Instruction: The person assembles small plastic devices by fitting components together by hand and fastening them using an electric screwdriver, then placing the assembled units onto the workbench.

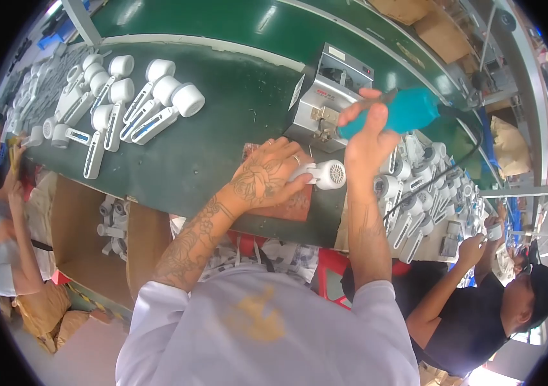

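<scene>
My left hand [269, 172] is closed around a white handheld device with a round grilled head [332, 175]. Its head points to the right, and my fingers hide most of the handle. Under this hand a reddish mat [287, 209] lies on the green bench. My right hand [371, 138] is raised to the right of the device, wrapped around a teal electric screwdriver [415, 109]. The tool's body lies nearly level, its cabled end to the right, apart from the device. Its bit cannot be made out.
A silver metal box, apparently a screw feeder [325, 96], stands behind my hands. White devices [152, 103] lie in groups at the left, with more heaped at the right [415, 199]. A black cable [444, 174] hangs over these. Co-workers sit at right [467, 309] and far left [4, 225].
</scene>
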`<state>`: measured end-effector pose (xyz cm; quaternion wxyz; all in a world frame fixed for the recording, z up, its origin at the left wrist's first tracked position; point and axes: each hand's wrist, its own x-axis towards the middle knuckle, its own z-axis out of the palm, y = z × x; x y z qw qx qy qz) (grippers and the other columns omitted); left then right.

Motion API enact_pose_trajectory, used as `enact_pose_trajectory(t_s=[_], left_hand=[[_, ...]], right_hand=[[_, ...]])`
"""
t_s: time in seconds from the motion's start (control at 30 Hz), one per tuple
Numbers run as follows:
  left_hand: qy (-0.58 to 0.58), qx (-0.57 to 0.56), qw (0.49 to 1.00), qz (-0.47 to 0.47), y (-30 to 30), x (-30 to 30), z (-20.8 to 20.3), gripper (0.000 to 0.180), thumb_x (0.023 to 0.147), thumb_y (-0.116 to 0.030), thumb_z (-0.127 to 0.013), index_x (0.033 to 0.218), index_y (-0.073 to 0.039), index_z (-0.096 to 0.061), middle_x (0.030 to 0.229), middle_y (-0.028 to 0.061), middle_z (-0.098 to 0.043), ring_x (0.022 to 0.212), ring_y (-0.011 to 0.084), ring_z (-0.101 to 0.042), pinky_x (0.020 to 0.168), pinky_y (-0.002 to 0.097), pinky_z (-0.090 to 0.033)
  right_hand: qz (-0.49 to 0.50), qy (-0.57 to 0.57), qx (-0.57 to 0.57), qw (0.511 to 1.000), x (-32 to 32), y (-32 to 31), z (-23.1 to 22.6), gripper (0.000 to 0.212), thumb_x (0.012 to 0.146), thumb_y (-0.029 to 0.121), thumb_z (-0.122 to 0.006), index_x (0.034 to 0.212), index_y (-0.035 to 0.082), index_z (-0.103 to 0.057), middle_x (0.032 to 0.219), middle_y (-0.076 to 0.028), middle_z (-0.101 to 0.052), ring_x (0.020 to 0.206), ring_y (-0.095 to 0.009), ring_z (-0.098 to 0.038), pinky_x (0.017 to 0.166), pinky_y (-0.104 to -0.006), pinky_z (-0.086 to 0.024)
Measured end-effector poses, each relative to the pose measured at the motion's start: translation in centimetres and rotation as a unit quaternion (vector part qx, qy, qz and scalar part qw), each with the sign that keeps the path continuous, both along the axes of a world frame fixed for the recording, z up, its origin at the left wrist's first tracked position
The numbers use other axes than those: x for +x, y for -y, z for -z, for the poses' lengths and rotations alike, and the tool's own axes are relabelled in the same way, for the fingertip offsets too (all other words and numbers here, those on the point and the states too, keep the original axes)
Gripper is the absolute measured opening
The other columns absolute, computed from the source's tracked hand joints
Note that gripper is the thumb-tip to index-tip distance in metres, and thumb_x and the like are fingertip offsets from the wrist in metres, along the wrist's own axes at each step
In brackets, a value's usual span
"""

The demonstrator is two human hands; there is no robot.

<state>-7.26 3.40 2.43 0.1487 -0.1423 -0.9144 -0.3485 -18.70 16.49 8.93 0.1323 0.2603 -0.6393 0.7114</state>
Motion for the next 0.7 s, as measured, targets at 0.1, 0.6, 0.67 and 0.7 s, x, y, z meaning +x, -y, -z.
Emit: enact_pose_trajectory(t_s=[0.1,0.6,0.67,0.7], left_hand=[[0.008,0.0,1.0,0.004,0.1,0.0,-0.1,0.028,0.094,-0.023,-0.063,0.117,-0.009,-0.069,0.105,0.0105,-0.063,0.103,0.0307,-0.058,0.095,0.044,-0.045],[-0.021,0.031,0.999,0.009,0.1,-0.4,0.5,0.026,0.092,-0.024,-0.061,0.11,-0.008,-0.07,0.103,0.0094,-0.062,0.102,0.0286,-0.057,0.093,0.0422,-0.045],[-0.021,0.032,0.999,0.01,0.1,-0.4,0.5,0.026,0.091,-0.023,-0.061,0.109,-0.007,-0.07,0.104,0.0093,-0.062,0.102,0.0287,-0.057,0.093,0.0424,-0.045],[-0.02,0.033,0.999,0.012,0.1,-0.4,0.5,0.026,0.091,-0.023,-0.061,0.109,-0.007,-0.07,0.104,0.0093,-0.062,0.102,0.0287,-0.057,0.093,0.0424,-0.045]], right_hand=[[0.009,-0.034,0.014,0.999,-1.7,0.6,1.3,0.04,0.105,0.038,-0.054,0.103,-0.002,-0.057,0.071,-0.006,-0.057,0.061,-0.016,-0.059,0.057,-0.0298,-0.048],[-0.062,0.083,-0.069,0.992,4.3,-2.9,1.3,0.037,0.102,0.034,-0.06,0.107,-0.003,-0.058,0.069,-0.006,-0.058,0.059,-0.015,-0.058,0.054,-0.0284,-0.047],[-0.082,0.075,-0.063,0.992,5.2,-3.4,1.5,0.042,0.1,0.036,-0.064,0.109,-0.005,-0.056,0.07,-0.007,-0.058,0.06,-0.017,-0.059,0.054,-0.0293,-0.048],[-0.08,0.076,-0.063,0.992,5.4,-3.3,1.4,0.042,0.1,0.036,-0.064,0.109,-0.005,-0.056,0.07,-0.007,-0.058,0.06,-0.017,-0.059,0.054,-0.0293,-0.048]])
